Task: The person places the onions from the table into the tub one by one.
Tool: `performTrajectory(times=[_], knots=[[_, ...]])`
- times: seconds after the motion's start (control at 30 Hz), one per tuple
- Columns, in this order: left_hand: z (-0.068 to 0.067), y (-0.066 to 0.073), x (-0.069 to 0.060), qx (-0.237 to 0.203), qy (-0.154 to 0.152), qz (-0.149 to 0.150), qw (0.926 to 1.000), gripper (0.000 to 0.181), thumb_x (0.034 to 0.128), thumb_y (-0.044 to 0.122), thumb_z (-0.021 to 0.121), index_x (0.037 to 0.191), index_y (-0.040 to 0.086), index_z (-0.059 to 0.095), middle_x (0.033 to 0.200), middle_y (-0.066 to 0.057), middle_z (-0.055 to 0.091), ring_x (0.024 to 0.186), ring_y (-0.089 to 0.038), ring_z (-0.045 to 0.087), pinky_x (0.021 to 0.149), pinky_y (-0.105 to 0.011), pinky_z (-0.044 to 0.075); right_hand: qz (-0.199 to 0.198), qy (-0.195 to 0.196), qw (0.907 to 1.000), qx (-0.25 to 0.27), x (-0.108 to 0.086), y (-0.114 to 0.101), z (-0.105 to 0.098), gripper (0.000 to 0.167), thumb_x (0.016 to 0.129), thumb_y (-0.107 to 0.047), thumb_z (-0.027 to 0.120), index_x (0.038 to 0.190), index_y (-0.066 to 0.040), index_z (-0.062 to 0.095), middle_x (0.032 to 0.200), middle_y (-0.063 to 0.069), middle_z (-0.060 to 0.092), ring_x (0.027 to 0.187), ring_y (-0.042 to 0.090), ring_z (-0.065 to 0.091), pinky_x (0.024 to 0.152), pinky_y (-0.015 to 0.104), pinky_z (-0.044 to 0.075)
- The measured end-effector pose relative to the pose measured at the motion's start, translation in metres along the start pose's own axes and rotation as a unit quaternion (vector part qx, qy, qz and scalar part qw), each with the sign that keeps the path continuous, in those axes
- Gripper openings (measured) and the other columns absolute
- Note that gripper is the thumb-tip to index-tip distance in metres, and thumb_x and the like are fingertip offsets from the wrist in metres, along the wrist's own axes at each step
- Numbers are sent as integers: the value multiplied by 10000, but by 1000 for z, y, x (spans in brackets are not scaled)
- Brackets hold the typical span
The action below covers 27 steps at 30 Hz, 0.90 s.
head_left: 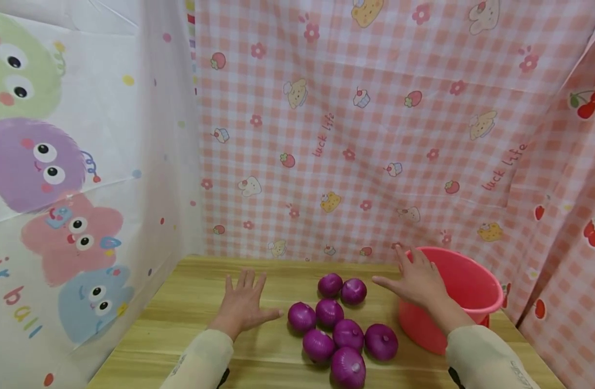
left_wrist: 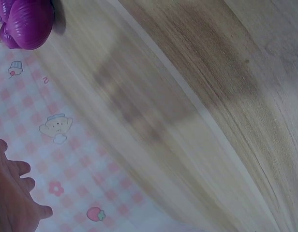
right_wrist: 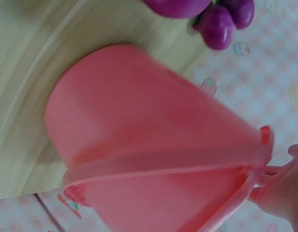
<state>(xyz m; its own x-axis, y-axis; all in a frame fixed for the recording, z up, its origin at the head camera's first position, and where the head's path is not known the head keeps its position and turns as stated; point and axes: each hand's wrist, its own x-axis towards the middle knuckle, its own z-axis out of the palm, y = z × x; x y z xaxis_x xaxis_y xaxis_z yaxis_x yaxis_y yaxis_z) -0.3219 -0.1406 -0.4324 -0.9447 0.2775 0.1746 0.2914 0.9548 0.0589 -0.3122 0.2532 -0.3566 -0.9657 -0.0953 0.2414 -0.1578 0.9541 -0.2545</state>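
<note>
Several purple onions [head_left: 348, 335] lie grouped on the wooden table, two of them a little apart toward the back. Left of the group, my left hand [head_left: 244, 305] hovers with fingers spread and thumb toward the onions, holding nothing. My right hand [head_left: 421, 281] is spread between the onions and the red bucket [head_left: 424, 329], its wrist in front of the bucket's rim in the head view. In the right wrist view, the fingers of that hand [right_wrist: 282, 188] show beside the rim of the bucket [right_wrist: 125, 106]; whether they touch it I cannot tell.
The wooden table [head_left: 156, 324] ends at a pink checked cloth [head_left: 326, 162] hanging behind it. A white cloth with cartoon figures [head_left: 35, 162] hangs on the left, and another patterned cloth hangs on the right, near the bucket.
</note>
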Motion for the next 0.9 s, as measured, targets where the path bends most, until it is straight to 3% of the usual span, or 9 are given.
performTrajectory(times=[0.43, 0.8, 0.9], knots=[[5, 2, 0, -13, 43, 52, 10000, 1098, 769, 857, 494, 1550, 103, 328, 1569, -238, 286, 1457, -417, 214, 1128, -699, 90, 377, -120, 9992, 13, -12, 44, -13, 1214, 798, -815, 529, 1519, 102, 194, 1484, 435, 192, 1339, 619, 185, 1071, 744, 156], [4, 5, -2, -41, 49, 114, 9999, 1088, 779, 852, 491, 1547, 97, 333, 1564, -241, 296, 1452, -418, 231, 1126, -699, 100, 659, -248, 9974, 165, -26, 74, -27, 1240, 806, -808, 528, 1526, 111, 109, 1494, 440, 112, 1326, 642, 123, 1003, 814, 110], [5, 5, -1, -30, 35, 117, 9999, 1090, 776, 857, 486, 1547, 102, 334, 1563, -237, 302, 1452, -414, 234, 1127, -697, 104, 768, -406, 9958, 295, -29, 84, -31, 1253, 808, -797, 540, 1527, 112, 62, 1483, 459, 80, 1302, 663, 125, 972, 828, 156]])
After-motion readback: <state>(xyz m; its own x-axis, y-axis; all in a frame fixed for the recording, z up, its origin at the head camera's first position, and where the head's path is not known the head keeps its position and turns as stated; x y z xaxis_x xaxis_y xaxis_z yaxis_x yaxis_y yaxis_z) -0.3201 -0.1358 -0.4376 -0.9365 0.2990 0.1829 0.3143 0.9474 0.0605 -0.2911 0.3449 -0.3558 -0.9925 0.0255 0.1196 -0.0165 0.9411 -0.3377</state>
